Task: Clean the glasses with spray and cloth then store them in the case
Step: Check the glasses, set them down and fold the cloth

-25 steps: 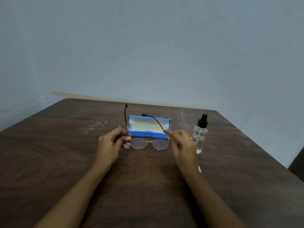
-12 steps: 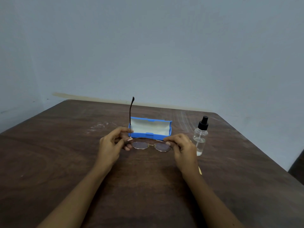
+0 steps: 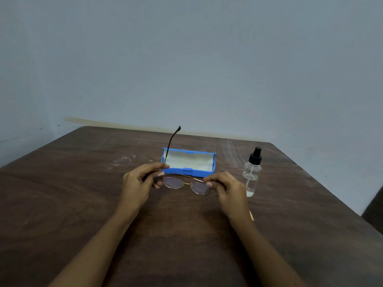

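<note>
Holding the glasses [image 3: 186,184] between them, both hands hover just on the person's side of the case [image 3: 199,172]. The left hand [image 3: 138,183] pinches the left end of the frame between thumb and curled fingers, and the right hand [image 3: 228,187] pinches the right end the same way. The lenses tilt up toward the camera, a little above the table [image 3: 83,204]. One side arm [image 3: 171,141] stands up and crosses in front of the case's left end; the other lies folded along behind the lenses. The case is blue, open, with a pale lining, and it rests on the table. A clear spray bottle [image 3: 251,177] with a black top stands upright to the right of the case, partly filled. A thin yellow sliver [image 3: 251,216] shows beside the right wrist; what it is cannot be told.
</note>
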